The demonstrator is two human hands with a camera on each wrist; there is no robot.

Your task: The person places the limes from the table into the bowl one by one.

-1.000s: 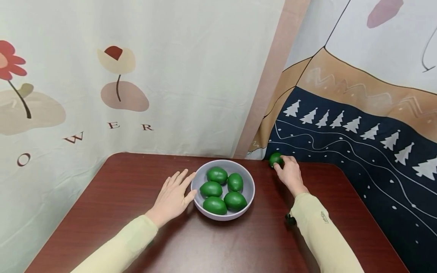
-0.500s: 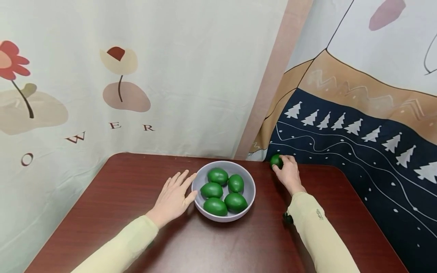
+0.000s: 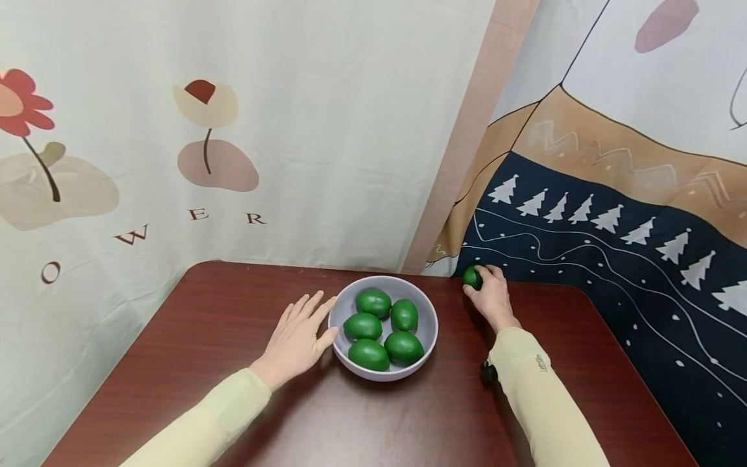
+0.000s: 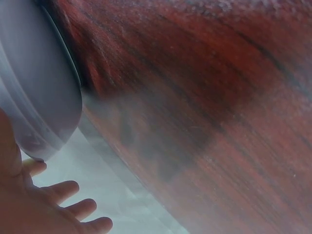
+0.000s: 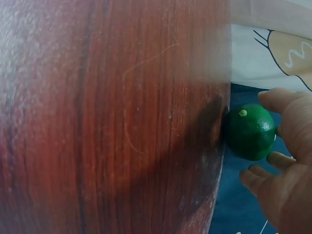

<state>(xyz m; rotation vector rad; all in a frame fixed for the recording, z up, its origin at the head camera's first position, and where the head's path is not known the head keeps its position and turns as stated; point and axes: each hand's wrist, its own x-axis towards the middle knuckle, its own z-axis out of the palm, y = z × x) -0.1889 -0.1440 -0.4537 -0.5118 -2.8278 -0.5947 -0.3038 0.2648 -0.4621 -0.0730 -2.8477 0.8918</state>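
Note:
My left hand point(image 3: 296, 337) lies at the left side of a grey bowl point(image 3: 433, 331), fingers spread and fairly straight, with forefinger and thumb tips right at the rim. In the left wrist view, the bowl's outer wall point(image 4: 48, 73) stands beside that hand point(image 4: 34, 200). Several glossy green limes point(image 3: 369, 355) sit in the bowl. At the table's back edge, my right hand point(image 3: 492, 298) has thumb and fingers curved around a single lime point(image 3: 471, 277). The right wrist view shows this lime point(image 5: 249, 132), stem end visible, between the thumb and fingers of the right hand point(image 5: 287, 156).
The dark red wooden table point(image 3: 280, 428) ends just behind the bowl and the single lime. A pale curtain point(image 3: 327, 130) with flower prints hangs behind it. A navy cloth with white trees point(image 3: 583, 253) hangs along the back right.
My right hand has shifted slightly left, closer around the lime at the back edge. The left hand, bowl and limes keep their places; the head view has shifted slightly.

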